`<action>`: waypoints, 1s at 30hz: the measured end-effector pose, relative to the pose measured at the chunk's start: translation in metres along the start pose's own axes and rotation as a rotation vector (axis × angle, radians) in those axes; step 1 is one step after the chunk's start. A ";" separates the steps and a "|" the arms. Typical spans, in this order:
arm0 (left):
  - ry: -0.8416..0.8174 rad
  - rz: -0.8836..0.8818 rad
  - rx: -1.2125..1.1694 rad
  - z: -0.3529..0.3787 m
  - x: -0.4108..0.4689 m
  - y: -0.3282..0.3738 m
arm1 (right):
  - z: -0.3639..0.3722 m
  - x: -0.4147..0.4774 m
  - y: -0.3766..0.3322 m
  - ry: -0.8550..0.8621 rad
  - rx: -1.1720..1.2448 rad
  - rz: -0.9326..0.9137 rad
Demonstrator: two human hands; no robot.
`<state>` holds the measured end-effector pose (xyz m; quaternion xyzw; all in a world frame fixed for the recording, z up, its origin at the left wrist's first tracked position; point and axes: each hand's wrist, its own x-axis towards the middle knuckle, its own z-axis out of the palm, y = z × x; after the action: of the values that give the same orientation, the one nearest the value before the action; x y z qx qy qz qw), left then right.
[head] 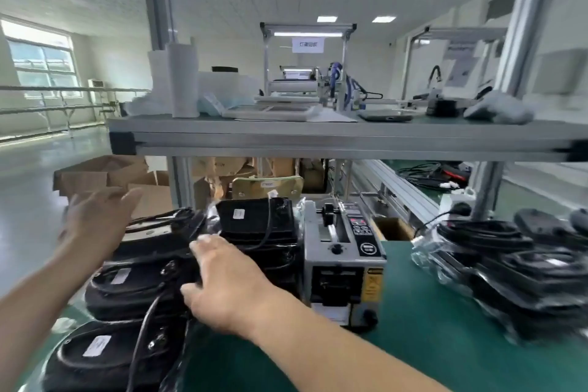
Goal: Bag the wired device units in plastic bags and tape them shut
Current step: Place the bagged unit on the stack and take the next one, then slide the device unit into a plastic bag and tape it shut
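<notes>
Several black wired device units (pixel 133 286) with white labels and black cables lie piled at the left of the green table (pixel 423 344). My right hand (pixel 226 286) reaches across to the pile, fingers bent over the edge of a unit; whether it grips it is unclear. Above the far left of the pile hovers my left hand (pixel 95 219), fingers spread and holding nothing. A further unit (pixel 257 219) rests on top at the back. A grey tape dispenser (pixel 343 261) stands beside the pile. Bagged units (pixel 515 267) in clear plastic are heaped at the right.
An aluminium shelf (pixel 318 137) spans the bench at head height, loaded with white rolls, trays and devices. Open cardboard boxes (pixel 105 175) stand on the floor behind the left side. Loose cables (pixel 429 178) and a conveyor rail run back on the right.
</notes>
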<state>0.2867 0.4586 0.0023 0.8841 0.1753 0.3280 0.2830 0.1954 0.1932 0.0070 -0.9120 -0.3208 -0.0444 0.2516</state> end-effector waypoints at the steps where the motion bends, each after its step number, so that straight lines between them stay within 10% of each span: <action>1: -0.046 0.070 -0.058 0.002 -0.009 0.011 | -0.004 -0.018 0.006 0.005 0.021 0.011; 12: -0.580 0.718 -0.518 0.069 -0.300 0.229 | -0.063 -0.254 0.143 0.343 0.183 0.513; 25: -0.713 0.938 0.068 0.221 -0.383 0.443 | -0.146 -0.334 0.303 0.826 0.500 1.032; 30: -0.756 0.914 0.315 0.252 -0.384 0.469 | -0.168 -0.319 0.337 1.105 1.267 1.036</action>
<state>0.2385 -0.1936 -0.0513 0.9561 -0.2878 0.0498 0.0221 0.1612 -0.2934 -0.0691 -0.4874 0.3164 -0.1684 0.7962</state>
